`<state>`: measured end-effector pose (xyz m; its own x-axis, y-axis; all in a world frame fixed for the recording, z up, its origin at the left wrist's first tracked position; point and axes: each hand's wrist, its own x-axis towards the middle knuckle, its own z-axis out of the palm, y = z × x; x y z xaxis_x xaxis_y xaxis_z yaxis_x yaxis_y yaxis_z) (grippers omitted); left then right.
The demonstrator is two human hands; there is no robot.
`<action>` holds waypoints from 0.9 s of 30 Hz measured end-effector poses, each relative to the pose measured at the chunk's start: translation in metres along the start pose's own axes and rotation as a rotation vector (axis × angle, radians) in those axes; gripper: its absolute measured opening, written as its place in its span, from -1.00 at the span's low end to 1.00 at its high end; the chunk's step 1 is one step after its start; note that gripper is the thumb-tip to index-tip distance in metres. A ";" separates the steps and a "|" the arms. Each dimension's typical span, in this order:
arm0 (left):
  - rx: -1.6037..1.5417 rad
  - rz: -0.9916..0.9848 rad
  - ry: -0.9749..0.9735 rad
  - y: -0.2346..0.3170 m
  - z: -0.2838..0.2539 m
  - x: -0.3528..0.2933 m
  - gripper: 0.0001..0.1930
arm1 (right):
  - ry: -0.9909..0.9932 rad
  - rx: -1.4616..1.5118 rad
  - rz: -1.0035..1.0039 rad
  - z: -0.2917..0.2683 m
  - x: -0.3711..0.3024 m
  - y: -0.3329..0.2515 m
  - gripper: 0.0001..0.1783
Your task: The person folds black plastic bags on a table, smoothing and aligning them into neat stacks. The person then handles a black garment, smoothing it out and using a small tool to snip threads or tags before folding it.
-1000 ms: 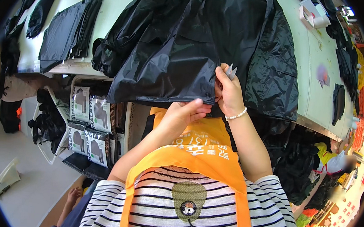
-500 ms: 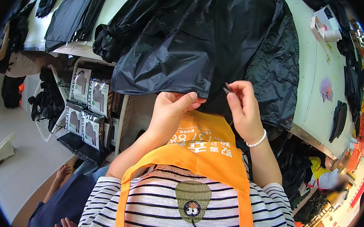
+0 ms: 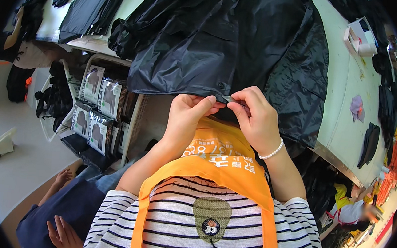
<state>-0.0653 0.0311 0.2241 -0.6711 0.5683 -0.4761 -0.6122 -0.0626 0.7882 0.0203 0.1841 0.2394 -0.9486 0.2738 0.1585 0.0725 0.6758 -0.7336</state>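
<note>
A shiny black raincoat-like jacket (image 3: 185, 59) lies spread over the near edge of the table, its hem toward me. At the corner of its front edge sits a round dark snap button (image 3: 221, 85). My left hand (image 3: 187, 116) pinches the hem just below that snap, thumb on top. Between the thumb and fingers of my right hand (image 3: 255, 117) is a small thin grey metal blade (image 3: 229, 99), its tip at the hem beside my left fingertips. The rest of this tool is hidden in my fingers.
Folded black garments (image 3: 93, 8) are stacked at the far left. Packaged garments (image 3: 101, 101) fill a white rack (image 3: 135, 123) below the table. A small white box (image 3: 359, 36) stands at the far right. Another person's hand (image 3: 66, 235) shows at the lower left.
My right hand has moved left, bringing the small blade from beside the jacket's front edge to the hem at my left fingertips. My left hand keeps its pinch on the hem.
</note>
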 end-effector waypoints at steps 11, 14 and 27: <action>-0.040 -0.095 -0.064 -0.045 -0.006 0.002 -0.78 | -0.066 0.706 0.308 0.035 0.010 0.047 -0.57; 0.220 -0.287 -0.105 -0.038 -0.036 0.000 -0.66 | -0.097 0.666 0.403 0.048 0.003 0.068 -0.72; 1.447 1.006 0.442 0.108 -0.242 0.190 -0.61 | -0.029 0.237 0.381 0.092 0.053 0.055 -0.76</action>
<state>-0.3600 -0.0662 0.1246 -0.7117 0.5172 0.4754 0.6956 0.6137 0.3735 -0.0543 0.1732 0.1470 -0.8764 0.4512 -0.1684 0.3489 0.3538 -0.8678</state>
